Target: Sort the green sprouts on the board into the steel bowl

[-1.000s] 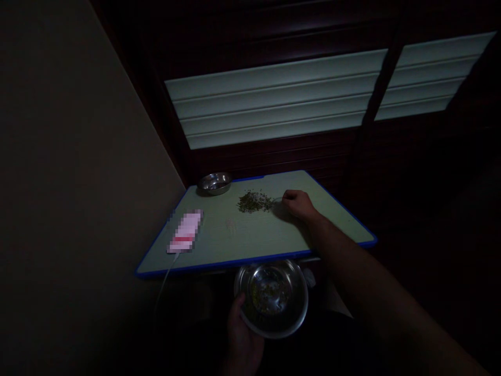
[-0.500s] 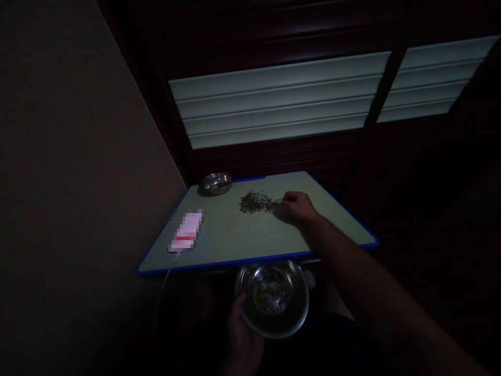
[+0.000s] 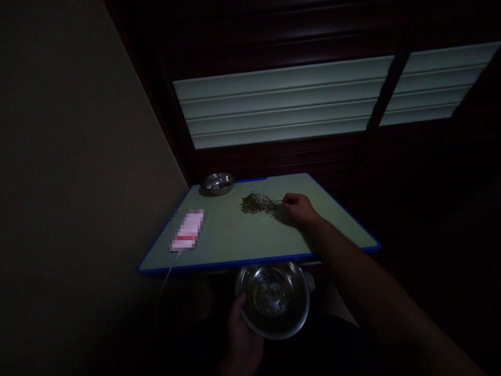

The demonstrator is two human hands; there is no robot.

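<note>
My left hand (image 3: 245, 334) grips the near left rim of a metal bowl (image 3: 300, 308), which is just below the table's front edge. Small greenish bits lie in the bottom of that bowl. Over the table, my right hand (image 3: 297, 207) is closed on the thin handle of what looks like a metal spoon (image 3: 276, 204). The spoon's far end is at the right side of a loose pile of small green beans or grains (image 3: 252, 202). Dim light hides the finer details of the spoon's tip.
A smaller metal bowl (image 3: 217, 190) stands at the table's back left corner. A blurred-out phone (image 3: 190, 230) with a white cable (image 3: 166, 279) lies at the left. The pale table (image 3: 266, 245) has a blue edge. Behind it are dark louvred doors (image 3: 274, 162); a wall (image 3: 78, 156) rises at the left.
The view has shifted very slightly. My right hand and the spoon stay almost in place by the pile, and my left hand keeps its hold on the bowl.
</note>
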